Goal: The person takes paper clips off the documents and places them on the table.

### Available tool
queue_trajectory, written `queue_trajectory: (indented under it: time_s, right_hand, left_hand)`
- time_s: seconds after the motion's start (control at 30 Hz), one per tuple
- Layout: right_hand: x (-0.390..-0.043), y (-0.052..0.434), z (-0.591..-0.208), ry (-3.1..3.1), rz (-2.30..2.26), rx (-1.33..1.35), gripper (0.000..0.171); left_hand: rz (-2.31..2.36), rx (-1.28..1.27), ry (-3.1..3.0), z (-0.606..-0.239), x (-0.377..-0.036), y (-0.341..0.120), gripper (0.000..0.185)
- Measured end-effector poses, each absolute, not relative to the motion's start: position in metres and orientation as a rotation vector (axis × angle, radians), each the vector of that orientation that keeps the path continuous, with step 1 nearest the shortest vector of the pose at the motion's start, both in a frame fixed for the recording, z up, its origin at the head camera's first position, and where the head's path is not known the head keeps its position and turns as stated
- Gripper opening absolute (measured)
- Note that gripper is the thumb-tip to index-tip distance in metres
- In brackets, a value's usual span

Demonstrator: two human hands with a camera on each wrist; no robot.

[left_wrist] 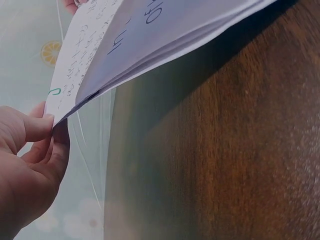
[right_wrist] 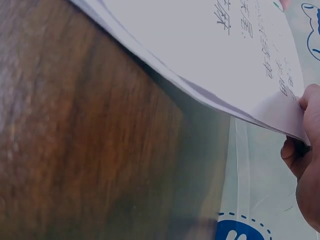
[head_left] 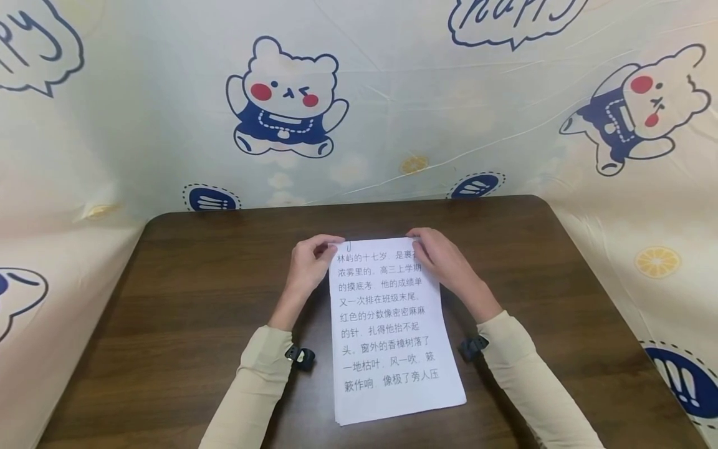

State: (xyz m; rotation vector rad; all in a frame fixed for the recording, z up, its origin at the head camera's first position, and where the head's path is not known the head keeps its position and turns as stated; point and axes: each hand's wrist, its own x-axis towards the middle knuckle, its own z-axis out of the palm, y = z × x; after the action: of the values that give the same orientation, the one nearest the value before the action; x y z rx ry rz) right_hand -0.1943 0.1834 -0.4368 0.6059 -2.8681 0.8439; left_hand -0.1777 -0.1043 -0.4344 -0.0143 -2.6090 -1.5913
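A stack of white paper sheets (head_left: 387, 405) printed with lines of Chinese characters lies lengthwise in front of me. At its top left edge sits a paper clip (head_left: 348, 246), which looks green in the left wrist view. My left hand (head_left: 310, 265) pinches the top left corner, thumb above and fingers below. The top right corner is pinched by my right hand (head_left: 449, 260) in the same way. Both wrist views show the sheets' top end raised off the table, with the layered side edges (left_wrist: 165, 57) slightly apart.
The sheets are over a dark brown wooden table (head_left: 196, 324) with rounded far corners. Behind and beside it hangs a pale cloth (head_left: 392, 112) printed with cartoon bears and orange slices. A small black device (head_left: 300, 358) is strapped at each wrist.
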Motion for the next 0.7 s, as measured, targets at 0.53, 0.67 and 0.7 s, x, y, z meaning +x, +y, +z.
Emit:
queue_trajectory:
  time_s: [0.53,0.67,0.7]
  right_hand:
    - [-0.1930,0.1795,-0.4437,-2.812,0.898,0.559,0.034]
    - [-0.1918,0.1776,-0.4447,-2.796,0.900,0.529,0.035]
    - [-0.1917,0.1772,-0.4449,-2.797,0.886,0.521,0.035]
  left_hand:
    - [-1.593,-0.052,-2.575,-0.4349,-0.1784,-0.1066,0.020]
    - [-1.594,-0.049,-2.572,-0.4336,-0.1774,-0.1057,0.021]
    - [-1.596,-0.049,-2.572,-0.4335,-0.1773,-0.1055,0.020]
